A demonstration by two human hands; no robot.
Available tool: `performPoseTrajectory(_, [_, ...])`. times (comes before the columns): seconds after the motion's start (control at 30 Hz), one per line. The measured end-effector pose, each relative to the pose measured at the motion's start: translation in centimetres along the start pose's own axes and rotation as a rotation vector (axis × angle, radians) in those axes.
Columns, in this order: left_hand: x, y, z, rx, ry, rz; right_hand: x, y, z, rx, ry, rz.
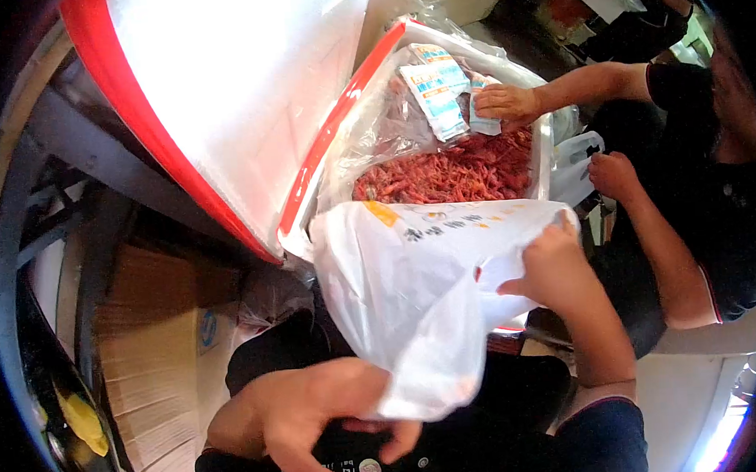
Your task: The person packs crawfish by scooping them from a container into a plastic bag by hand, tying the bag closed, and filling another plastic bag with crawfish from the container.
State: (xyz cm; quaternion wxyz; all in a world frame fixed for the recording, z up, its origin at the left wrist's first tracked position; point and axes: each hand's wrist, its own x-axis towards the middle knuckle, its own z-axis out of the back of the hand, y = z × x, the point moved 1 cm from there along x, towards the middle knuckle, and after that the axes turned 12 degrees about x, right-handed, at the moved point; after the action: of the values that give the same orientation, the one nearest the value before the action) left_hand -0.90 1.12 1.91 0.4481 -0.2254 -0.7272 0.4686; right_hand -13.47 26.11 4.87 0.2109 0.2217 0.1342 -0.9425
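Cardboard (pixel 148 333) nearby; box (pixel 343 118) holds red shellfish (pixel 456 172); right hand (pixel 552 265) grips bag (pixel 397 278), left hand (pixel 318 406) splayed.

The left hand (pixel 327 401) hung with its fingers (pixel 302 449) parted, wrist behind them; the right hand (pixel 546 266) curled its fingers, thumb (pixel 515 288) below them.

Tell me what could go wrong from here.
The white bag could slip, as the right hand holds it near its edge. A printed packet under a co-worker's hand might slide onto the red food. The co-worker's other hand is nearby; hands might bump.
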Motion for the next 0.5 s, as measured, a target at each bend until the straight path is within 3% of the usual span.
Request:
performPoseTrajectory(0.03, [0.1, -0.5, -0.8, 0.046, 0.002, 0.126, -0.8, -0.4, 0.5, -0.001, 0.004, 0.007])
performPoseTrajectory(0.07, [0.5, -0.7, -1.9, -0.251, -0.102, 0.108, -2.1, -0.9, 0.9, 0.069, -0.109, 0.0])
performPoseTrajectory(0.1, [0.3, -0.7, -1.9, -0.248, -0.11, 0.105, -3.1, -1.2, 1.5, 0.137, -0.222, -0.006])
performPoseTrajectory(0.17, [-0.1, -0.6, -1.8, -0.439, 0.068, 0.162, -5.0, -1.2, 3.1, 0.126, -0.161, 0.063])
performPoseTrajectory(0.2, [0.4, 0.3, -1.1, -0.229, 0.189, -0.086, -5.6, -1.3, 3.6, 0.121, -0.103, 0.125])
performPoseTrajectory(0.23, [1.0, 0.8, -0.8, -0.212, 0.103, -0.185, -5.8, -1.7, 3.8, 0.121, -0.102, 0.124])
performPoseTrajectory(0.3, [0.8, 0.5, -0.5, -0.265, 0.067, 0.053, -5.1, -1.9, 4.9, 0.614, -0.154, 0.45])
performPoseTrajectory(0.33, [1.3, 0.1, -1.4, -0.32, -0.104, 0.073, -4.6, -1.8, 5.6, 0.843, -0.132, 0.584])
performPoseTrajectory(0.43, [2.1, 1.1, -1.6, -0.316, 0.011, 0.069, 0.2, 1.5, 6.7, 1.206, -0.409, 0.484])
performPoseTrajectory(0.5, [2.0, 1.7, -1.7, -0.293, 0.064, 0.044, 7.6, 3.1, 3.7, 0.792, -0.32, 0.483])
